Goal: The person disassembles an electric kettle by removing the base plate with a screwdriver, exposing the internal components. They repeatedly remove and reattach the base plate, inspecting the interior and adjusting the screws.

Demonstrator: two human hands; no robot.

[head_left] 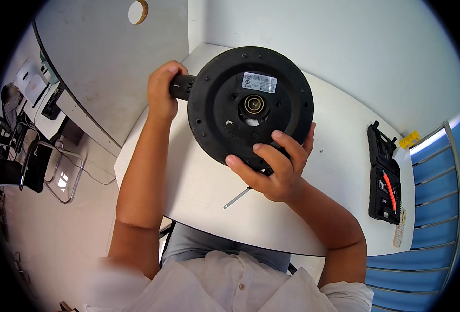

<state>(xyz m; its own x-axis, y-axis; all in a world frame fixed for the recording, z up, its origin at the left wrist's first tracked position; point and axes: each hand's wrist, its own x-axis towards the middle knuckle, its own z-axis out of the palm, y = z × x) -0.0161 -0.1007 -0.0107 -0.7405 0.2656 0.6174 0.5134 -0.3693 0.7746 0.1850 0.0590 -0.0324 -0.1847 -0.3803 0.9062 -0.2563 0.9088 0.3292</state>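
I hold up a black round electric pan [209, 125] above the table, its underside facing me. It carries a white label, brass-coloured rings in the middle and several small holes near the rim. My left hand [162, 91] is closed round its short side handle [182, 87]. My right hand [279, 169] grips the lower right rim, fingers spread over the underside. A thin metal shaft [237, 198], like a screwdriver's, sticks out below my right hand; its other end is hidden. Whether the hand holds it or it lies on the table, I cannot tell.
On the right of the white table [339, 208] lies an open black tool case [383, 177] with an orange-red flexible shaft [389, 190]. Yellow pieces [410, 139] sit behind it. A metal railing [451, 171] borders the right; a grey partition [110, 57] and a chair [37, 169] stand left.
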